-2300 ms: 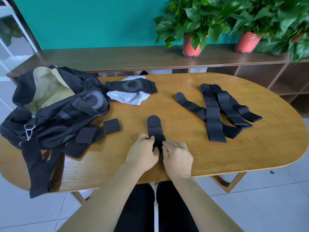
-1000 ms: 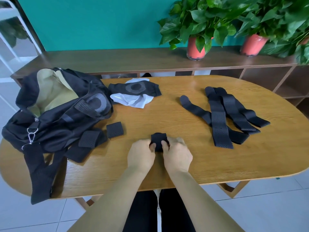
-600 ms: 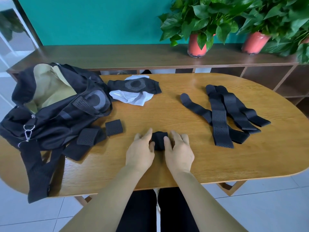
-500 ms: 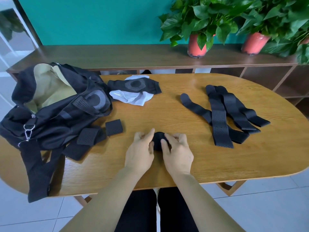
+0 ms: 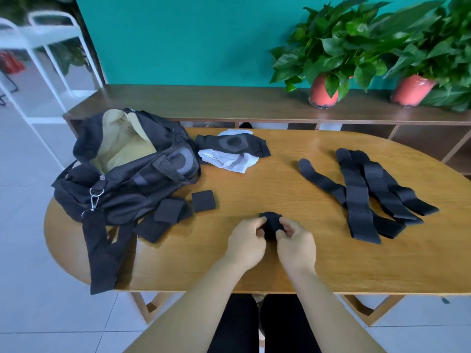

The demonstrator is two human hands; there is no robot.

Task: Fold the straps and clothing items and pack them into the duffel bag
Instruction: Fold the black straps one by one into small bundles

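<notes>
Bundled shorter now, the black perforated fabric strap (image 5: pixel 270 223) is pinched by my left hand (image 5: pixel 246 241) and right hand (image 5: pixel 296 245) near the oval wooden table's (image 5: pixel 280 184) front edge; fold finishing, I'd stow it next.

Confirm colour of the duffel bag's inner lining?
Pale yellow lining inside the black duffel bag; clearest in the head view.

The bench (image 5: pixel 280 182) is pale wood with an open grain and a soft satin sheen. The duffel bag (image 5: pixel 142 179) is matt black cloth, its lining (image 5: pixel 122 146) smooth pale yellow fabric, its clip (image 5: pixel 94 200) bright metal. The long straps (image 5: pixel 358 200) are matt black perforated textile, the folded strap (image 5: pixel 270 220) equally matt. The 2 pots (image 5: pixel 321 94) look glossy. The shelf (image 5: pixel 229 103) is darker, smoother wood.
</notes>
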